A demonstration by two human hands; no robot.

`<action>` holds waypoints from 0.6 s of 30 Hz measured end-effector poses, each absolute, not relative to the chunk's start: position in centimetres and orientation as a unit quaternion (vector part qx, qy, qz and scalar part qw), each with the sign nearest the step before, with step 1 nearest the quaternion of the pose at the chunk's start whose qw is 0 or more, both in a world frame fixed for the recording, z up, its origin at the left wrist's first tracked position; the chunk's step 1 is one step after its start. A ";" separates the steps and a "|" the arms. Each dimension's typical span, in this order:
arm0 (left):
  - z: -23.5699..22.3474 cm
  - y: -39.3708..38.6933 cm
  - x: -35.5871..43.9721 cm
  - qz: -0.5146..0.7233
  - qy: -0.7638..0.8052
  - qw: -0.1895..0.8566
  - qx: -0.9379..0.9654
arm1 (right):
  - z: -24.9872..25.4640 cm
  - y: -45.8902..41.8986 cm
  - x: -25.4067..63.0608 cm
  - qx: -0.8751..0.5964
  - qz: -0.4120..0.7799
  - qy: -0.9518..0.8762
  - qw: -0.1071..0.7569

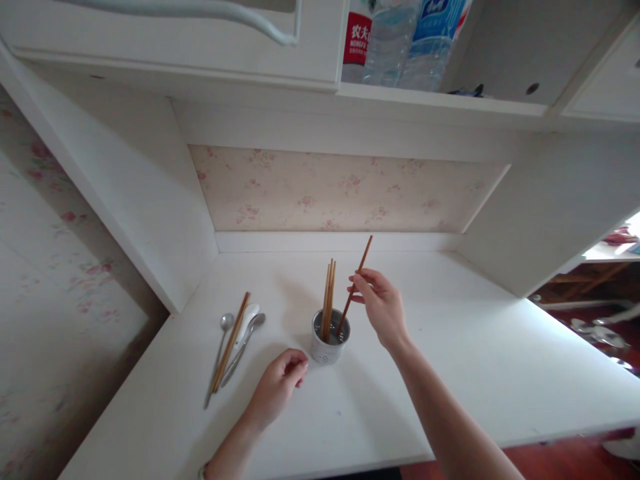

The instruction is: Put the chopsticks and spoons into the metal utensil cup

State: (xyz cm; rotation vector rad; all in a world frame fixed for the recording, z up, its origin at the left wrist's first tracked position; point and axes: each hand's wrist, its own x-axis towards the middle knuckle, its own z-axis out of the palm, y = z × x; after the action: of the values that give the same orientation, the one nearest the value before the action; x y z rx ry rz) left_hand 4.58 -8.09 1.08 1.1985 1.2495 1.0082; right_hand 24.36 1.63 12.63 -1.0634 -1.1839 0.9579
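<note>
My right hand (pixel 381 303) pinches a brown chopstick (pixel 363 257) near its upper part; its lower end reaches inside a metal utensil holder (pixel 327 353) with small holes. Several lighter chopsticks (pixel 329 293) stand in that holder, leaning on its left side. Just left of the holder, my left hand (pixel 281 383) hovers low over the white table with its fingers curled in; whether it touches the holder or holds anything small is hidden. Farther left lie more chopsticks (pixel 231 341), a long-handled metal spoon (pixel 220 347), a white spoon (pixel 247 320) and another metal spoon (pixel 254 325).
The white tabletop (pixel 450 373) runs up to a back panel with floral wallpaper (pixel 320 193). Above hangs a white cabinet (pixel 175 60) with plastic bottles (pixel 393 43) on an open shelf. White side panels (pixel 130 187) bound the desk left and right.
</note>
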 end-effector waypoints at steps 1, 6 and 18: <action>1.0 -8.1 4.6 0.424 0.527 0.538 0.503 | 12.1 1.7 24.3 -0.464 0.419 -0.511 0.589; 0.9 -7.9 4.5 0.421 0.531 0.536 0.503 | 10.1 2.2 23.6 -0.505 0.393 -0.537 0.550; 1.5 -7.9 4.6 0.414 0.539 0.539 0.498 | 9.1 2.1 22.9 -0.546 0.338 -0.588 0.492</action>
State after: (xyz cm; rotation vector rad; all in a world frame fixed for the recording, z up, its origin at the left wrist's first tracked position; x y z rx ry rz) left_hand 4.61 -7.85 1.54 1.1842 1.2829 0.9838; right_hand 22.90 2.11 9.11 -1.3262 -1.4273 0.8201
